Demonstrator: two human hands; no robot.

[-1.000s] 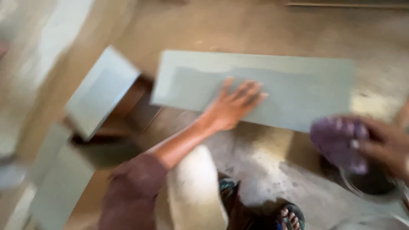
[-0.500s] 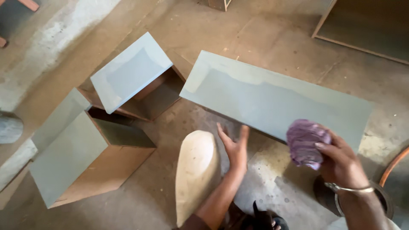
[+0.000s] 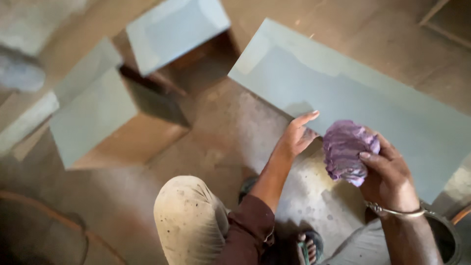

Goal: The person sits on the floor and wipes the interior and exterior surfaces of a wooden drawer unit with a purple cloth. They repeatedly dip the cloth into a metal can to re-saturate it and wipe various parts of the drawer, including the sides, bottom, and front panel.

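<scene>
Left hand: the left hand (image 3: 296, 139) reaches forward to the near edge of the board (image 3: 358, 93); the fingers are released and held straight, with the thumb pointing up, and they grasp nothing. The fingertips seem to touch the edge of the board, but I cannot tell this for sure.
Right hand: the right hand (image 3: 387, 174) is clenched around the cloth (image 3: 347, 151), with the thumb pressed on its top side. A thin metal bangle (image 3: 395, 212) sits on the wrist.
Cloth: purple, crumpled into a ball, held in the air just above the near edge of the board and just beside the left hand.
Board: long, flat, painted grey-green, lying on the floor (image 3: 230, 132) in front of the person, at a slant from the upper left to the lower right.
Boxes: 2 wooden boxes with grey-green painted faces stand to the left of the board, the near box (image 3: 93, 118) and the far box (image 3: 174, 29); both are well apart from the hands, and their sides are bare brown wood.
Person: a knee (image 3: 189, 218) in light, dusty trousers is at the bottom, the left sleeve (image 3: 250, 223) is dark brown, and a foot in a sandal (image 3: 309, 245) shows between the legs.
Floor: brown and dusty, with a pale patch under the hands.
</scene>
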